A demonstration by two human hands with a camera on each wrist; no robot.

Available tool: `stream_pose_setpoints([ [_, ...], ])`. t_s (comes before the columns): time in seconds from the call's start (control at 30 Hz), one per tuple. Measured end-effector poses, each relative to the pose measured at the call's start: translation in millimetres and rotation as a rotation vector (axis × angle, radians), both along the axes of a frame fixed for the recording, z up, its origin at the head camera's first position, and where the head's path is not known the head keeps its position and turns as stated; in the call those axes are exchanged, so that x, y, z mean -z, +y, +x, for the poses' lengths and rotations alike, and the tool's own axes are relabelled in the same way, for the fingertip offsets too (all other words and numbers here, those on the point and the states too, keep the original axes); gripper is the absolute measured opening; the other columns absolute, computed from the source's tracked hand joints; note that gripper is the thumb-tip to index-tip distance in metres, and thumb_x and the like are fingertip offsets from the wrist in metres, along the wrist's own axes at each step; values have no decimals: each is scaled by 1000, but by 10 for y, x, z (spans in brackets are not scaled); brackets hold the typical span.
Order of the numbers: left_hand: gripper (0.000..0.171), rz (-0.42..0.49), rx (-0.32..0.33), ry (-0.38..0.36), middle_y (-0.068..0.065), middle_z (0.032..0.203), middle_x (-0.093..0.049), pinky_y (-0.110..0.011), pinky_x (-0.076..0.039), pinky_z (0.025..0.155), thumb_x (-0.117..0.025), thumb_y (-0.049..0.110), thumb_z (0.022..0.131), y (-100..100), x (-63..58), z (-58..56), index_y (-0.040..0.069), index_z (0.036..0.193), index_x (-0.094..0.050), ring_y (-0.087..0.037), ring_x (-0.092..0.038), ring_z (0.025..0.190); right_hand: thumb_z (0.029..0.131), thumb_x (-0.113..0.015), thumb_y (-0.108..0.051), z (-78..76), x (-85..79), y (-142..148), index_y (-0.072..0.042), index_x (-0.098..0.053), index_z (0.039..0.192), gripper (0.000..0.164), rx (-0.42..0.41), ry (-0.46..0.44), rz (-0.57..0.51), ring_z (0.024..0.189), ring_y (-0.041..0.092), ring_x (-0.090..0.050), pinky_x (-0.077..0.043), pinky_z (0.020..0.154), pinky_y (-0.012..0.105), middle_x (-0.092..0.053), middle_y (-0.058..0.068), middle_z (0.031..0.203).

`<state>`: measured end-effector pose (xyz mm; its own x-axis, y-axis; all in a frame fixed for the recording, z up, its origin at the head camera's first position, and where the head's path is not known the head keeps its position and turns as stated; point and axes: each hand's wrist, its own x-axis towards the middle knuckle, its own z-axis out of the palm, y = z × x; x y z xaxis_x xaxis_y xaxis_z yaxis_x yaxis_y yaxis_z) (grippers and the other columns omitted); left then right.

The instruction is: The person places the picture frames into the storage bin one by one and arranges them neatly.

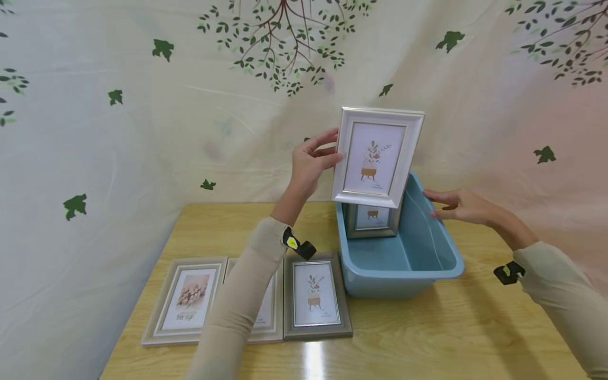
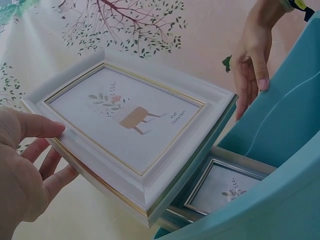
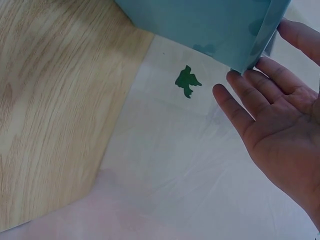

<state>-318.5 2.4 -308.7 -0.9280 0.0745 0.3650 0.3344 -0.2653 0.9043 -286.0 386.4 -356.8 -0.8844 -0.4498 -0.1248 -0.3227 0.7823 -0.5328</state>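
Note:
My left hand holds a white picture frame by its left edge, thumb on the front and fingers behind. The frame is raised upright over the back of a blue plastic bin, its potted-plant print facing me. Inside the bin, a grey-brown frame leans at the back, partly hidden behind the white one. My right hand holds the bin's right rim; in the left wrist view its thumb lies at the top edge. From the right wrist camera, the fingertips show right at the rim.
Left of the bin, a beige frame with a berry-like print, a pale frame partly covered by my left sleeve and a grey-brown frame lie in a row on the wooden table. A leaf-patterned cloth hangs behind.

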Motion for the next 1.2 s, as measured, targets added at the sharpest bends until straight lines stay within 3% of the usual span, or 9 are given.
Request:
stream_pose_setpoints([
  [0.23, 45, 15, -11, -27, -9, 122, -71, -35, -63, 85, -78, -4, 85, 179, 112, -3, 9, 127, -71, -22, -73, 101, 99, -63, -30, 0, -16, -27, -6, -32, 159, 72, 12, -21, 17, 131, 62, -47, -47, 96, 74, -32, 29, 159],
  [0.53, 44, -55, -3, -51, -4, 123, -71, -32, -61, 89, -77, 0, 88, 336, 294, 13, 16, 128, -72, -19, -72, 105, 99, -64, -35, 17, -9, -19, -6, -32, 158, 74, 23, -15, -3, 132, 62, -45, -47, 96, 75, -32, 28, 158],
  [0.93, 44, -124, -67, -34, -7, 121, -74, -35, -62, 88, -78, -8, 84, 428, 560, 30, 13, 123, -75, -23, -72, 101, 99, -65, -32, 1, 13, -21, -7, -30, 159, 74, 20, -14, -6, 133, 62, -44, -45, 96, 76, -32, 28, 159],
  [1.2, 45, -191, -83, -43, -6, 120, -76, -28, -61, 82, -79, -9, 81, 433, 712, 21, 13, 120, -76, -20, -71, 99, 98, -66, -30, -15, -17, -29, -3, -33, 157, 73, -12, -1, 0, 127, 62, -51, -51, 92, 72, -35, 30, 155],
])
